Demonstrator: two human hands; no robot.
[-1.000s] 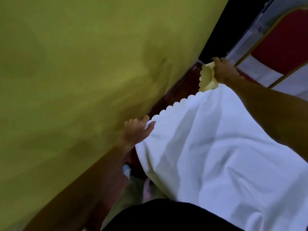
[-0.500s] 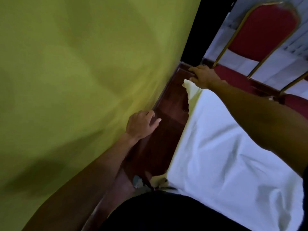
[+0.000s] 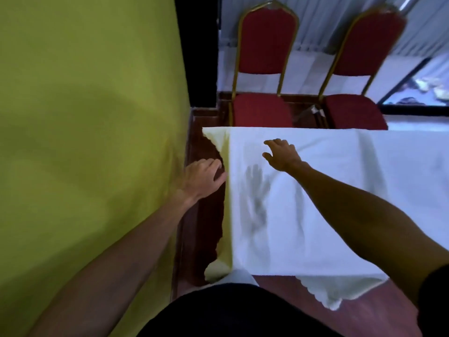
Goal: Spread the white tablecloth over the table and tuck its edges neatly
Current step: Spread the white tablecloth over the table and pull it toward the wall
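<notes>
**Cloth spread, both hands loose**

The cloth (image 3: 328,190) covers the table, its long axis running left to right, with scalloped edges hanging at the near and left sides. The left hand (image 3: 204,177), fingers relaxed, touches the left drop. The right hand (image 3: 281,154) hovers above the cloth, fingers spread, holding nothing. Two chairs (image 3: 262,110) stand beyond.

No text, label, brand, number or sign can be read, neither on the white tablecloth (image 3: 328,190) beside the fingers (image 3: 273,143) of the right hand (image 3: 283,155) nor on the red chairs (image 3: 266,40) beyond them.
</notes>
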